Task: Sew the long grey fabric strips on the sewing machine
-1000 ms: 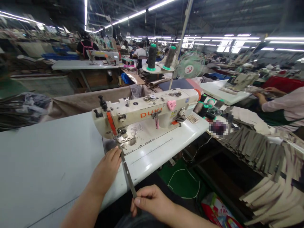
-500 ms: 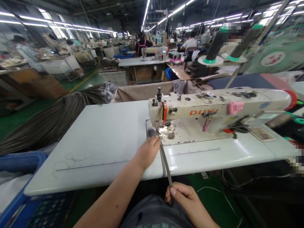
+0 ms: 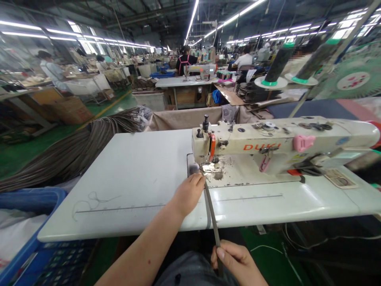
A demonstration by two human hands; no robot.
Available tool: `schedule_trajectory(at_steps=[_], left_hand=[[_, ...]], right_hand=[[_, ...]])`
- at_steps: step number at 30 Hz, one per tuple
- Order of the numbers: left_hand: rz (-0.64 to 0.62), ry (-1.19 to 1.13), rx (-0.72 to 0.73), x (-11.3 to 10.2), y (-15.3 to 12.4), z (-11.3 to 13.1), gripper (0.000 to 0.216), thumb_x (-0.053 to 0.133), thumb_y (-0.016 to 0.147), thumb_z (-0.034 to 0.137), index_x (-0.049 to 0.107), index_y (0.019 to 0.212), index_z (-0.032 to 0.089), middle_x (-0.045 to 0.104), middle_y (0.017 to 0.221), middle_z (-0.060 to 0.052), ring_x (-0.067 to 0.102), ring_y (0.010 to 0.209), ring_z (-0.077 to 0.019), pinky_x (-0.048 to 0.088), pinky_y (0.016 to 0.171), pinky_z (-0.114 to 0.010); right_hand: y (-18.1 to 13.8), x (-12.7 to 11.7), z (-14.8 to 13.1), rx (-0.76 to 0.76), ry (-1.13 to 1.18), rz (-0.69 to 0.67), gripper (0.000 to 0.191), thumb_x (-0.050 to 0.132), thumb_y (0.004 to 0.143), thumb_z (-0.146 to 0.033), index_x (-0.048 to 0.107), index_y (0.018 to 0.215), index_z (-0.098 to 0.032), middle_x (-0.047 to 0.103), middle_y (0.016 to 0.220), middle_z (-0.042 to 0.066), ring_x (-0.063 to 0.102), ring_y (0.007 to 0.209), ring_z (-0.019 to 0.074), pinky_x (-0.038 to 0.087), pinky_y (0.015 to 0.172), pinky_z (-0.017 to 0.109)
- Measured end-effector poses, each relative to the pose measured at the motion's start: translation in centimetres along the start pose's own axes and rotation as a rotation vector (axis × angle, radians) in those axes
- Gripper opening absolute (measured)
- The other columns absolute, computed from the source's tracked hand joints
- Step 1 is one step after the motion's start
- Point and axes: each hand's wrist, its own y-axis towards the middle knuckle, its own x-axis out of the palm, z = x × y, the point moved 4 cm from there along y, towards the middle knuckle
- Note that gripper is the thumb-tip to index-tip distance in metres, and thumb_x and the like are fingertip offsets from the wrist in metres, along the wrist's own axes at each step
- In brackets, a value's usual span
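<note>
A narrow grey-brown fabric strip [image 3: 212,210] runs from the needle area of the sewing machine [image 3: 247,139] down over the table's front edge. My left hand [image 3: 190,192] rests on the tabletop just in front of the presser foot, its fingers closed on the strip's upper end. Below the table edge, my right hand [image 3: 233,258] pinches the lower part of the strip between thumb and fingers. Between the two hands the strip looks taut. My left fingers partly hide the strip's end near the needle.
The white sewing table [image 3: 133,171] bears a printed ruler line and a loose thread [image 3: 95,197]. Left of it are a heap of long dark strips [image 3: 98,135] and a blue crate [image 3: 53,194]. Thread cones [image 3: 278,65] and a fan [image 3: 353,81] stand right. People work farther back.
The whole view has shifted, so the table and machine appear slightly lower and farther right. Both hands keep their hold on the strip, with little visible movement relative to the machine.
</note>
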Motion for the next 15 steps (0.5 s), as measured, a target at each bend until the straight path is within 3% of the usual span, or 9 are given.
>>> schedule_trajectory(at_steps=[7, 11, 15], left_hand=[[-0.016, -0.003, 0.045, -0.4, -0.2, 0.3, 0.021, 0.049, 0.103, 0.016, 0.06, 0.121, 0.015, 0.066, 0.122, -0.013, 0.065, 0.123, -0.0254, 0.054, 0.111, -0.041], [-0.03, 0.025, 0.072, -0.3, -0.2, 0.5, 0.021, 0.049, 0.102, 0.014, 0.061, 0.119, 0.013, 0.067, 0.119, -0.014, 0.064, 0.123, -0.0249, 0.051, 0.113, -0.04], [-0.037, 0.018, 0.053, -0.2, -0.2, 0.4, 0.02, 0.048, 0.103, 0.016, 0.062, 0.118, 0.015, 0.068, 0.118, -0.012, 0.064, 0.123, -0.0244, 0.052, 0.113, -0.04]], right_hand=[[0.4, -0.1, -0.1, -0.123, -0.073, -0.045, 0.046, 0.063, 0.097, -0.056, 0.077, 0.073, -0.02, 0.067, 0.076, 0.006, 0.064, 0.077, 0.0226, 0.049, 0.076, 0.035], [0.5, -0.2, -1.6, -0.157, -0.091, 0.015, 0.038, 0.072, 0.091, -0.055, 0.077, 0.075, -0.021, 0.068, 0.086, 0.008, 0.066, 0.088, 0.0257, 0.051, 0.083, 0.036], [0.9, -0.2, -2.0, -0.105, -0.084, 0.083, 0.037, 0.074, 0.09, -0.056, 0.08, 0.085, -0.02, 0.073, 0.084, 0.008, 0.066, 0.082, 0.0237, 0.051, 0.078, 0.034]])
